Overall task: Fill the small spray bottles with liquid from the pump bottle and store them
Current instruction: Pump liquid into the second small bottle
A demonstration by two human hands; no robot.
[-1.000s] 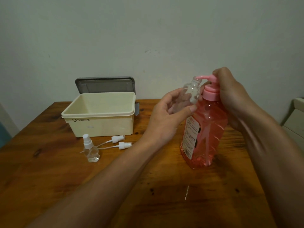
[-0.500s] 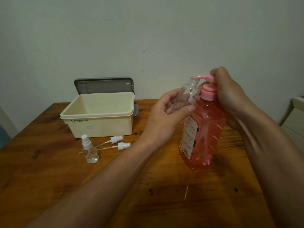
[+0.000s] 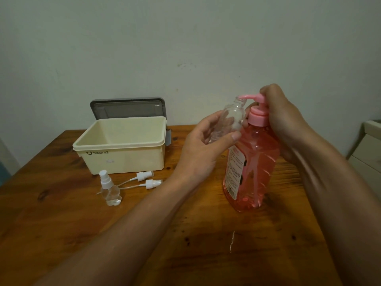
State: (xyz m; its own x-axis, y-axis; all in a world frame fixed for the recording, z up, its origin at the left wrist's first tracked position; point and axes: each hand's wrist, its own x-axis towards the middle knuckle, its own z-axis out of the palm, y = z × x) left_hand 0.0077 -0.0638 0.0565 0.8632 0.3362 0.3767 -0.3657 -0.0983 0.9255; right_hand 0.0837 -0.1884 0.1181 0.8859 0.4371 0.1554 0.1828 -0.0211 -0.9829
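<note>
My left hand grips a small clear uncapped bottle, tilted so that its open neck meets the pink spout. The pink pump bottle, full of pink liquid, stands on the wooden table at the right. My right hand wraps round the pump head from behind, fingers on top of it. A second small spray bottle with its white cap on stands to the left. Two loose white spray heads with thin tubes lie beside it.
A cream storage box sits open at the back left of the table, its grey lid propped behind against the wall. A pale cabinet edge shows at the far right.
The pump head sits slightly higher than a second ago. Both hands and the small bottle keep their places at the spout.
</note>
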